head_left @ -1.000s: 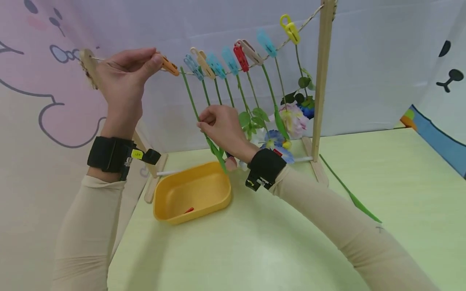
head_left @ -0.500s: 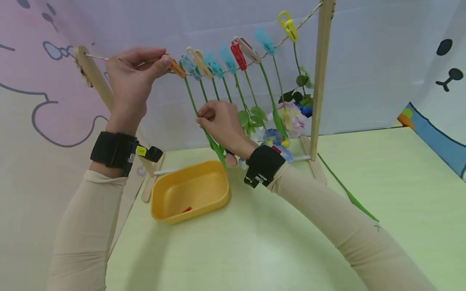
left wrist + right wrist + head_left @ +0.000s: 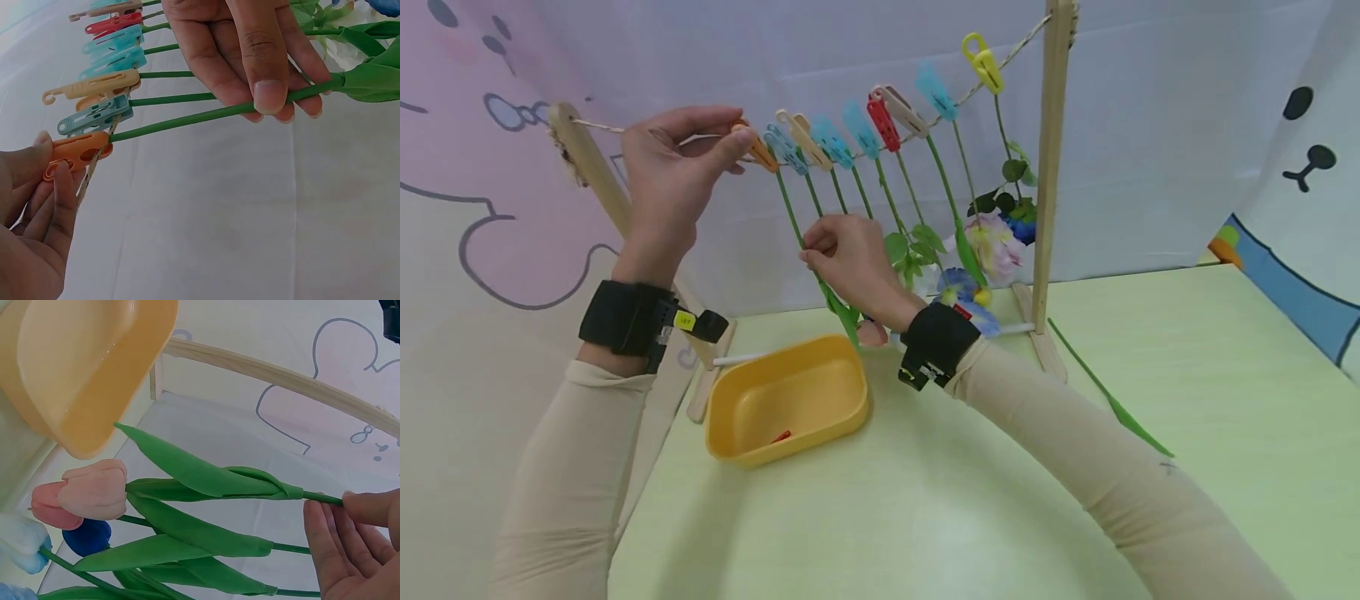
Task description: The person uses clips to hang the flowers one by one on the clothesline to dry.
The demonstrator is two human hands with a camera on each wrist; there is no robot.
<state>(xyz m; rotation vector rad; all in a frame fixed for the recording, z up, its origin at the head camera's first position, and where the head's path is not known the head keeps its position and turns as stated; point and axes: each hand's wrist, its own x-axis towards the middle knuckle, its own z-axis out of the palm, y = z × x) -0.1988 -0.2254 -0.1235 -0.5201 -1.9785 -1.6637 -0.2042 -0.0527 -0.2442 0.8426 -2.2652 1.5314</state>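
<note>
My left hand (image 3: 670, 171) pinches an orange clothespin (image 3: 81, 150) at the left end of a row of clothespins on a twisted rope (image 3: 90, 172). In the left wrist view, the clothespin's tip sits on the rope, over the top of a green stem (image 3: 181, 124). Lower down, my right hand (image 3: 856, 260) holds this same stem between thumb and fingers. The stem belongs to an artificial tulip, with long green leaves (image 3: 206, 478) and a pink bloom (image 3: 94, 487) hanging head down. Right beside the orange one, a grey-blue clothespin (image 3: 97, 115) grips another stem.
Several clothespinned flowers hang to the right, ending at a yellow clothespin (image 3: 983, 63). Wooden posts (image 3: 1051, 167) carry the rope. A yellow basin (image 3: 790, 400) with a small red item (image 3: 782, 437) stands below. Another green stem (image 3: 1108, 392) lies on the table at right.
My left hand has moved the orange clothespin rightward along the rope, onto the stem's top, which stood apart from it a second ago. My right hand keeps its hold on the stem.
</note>
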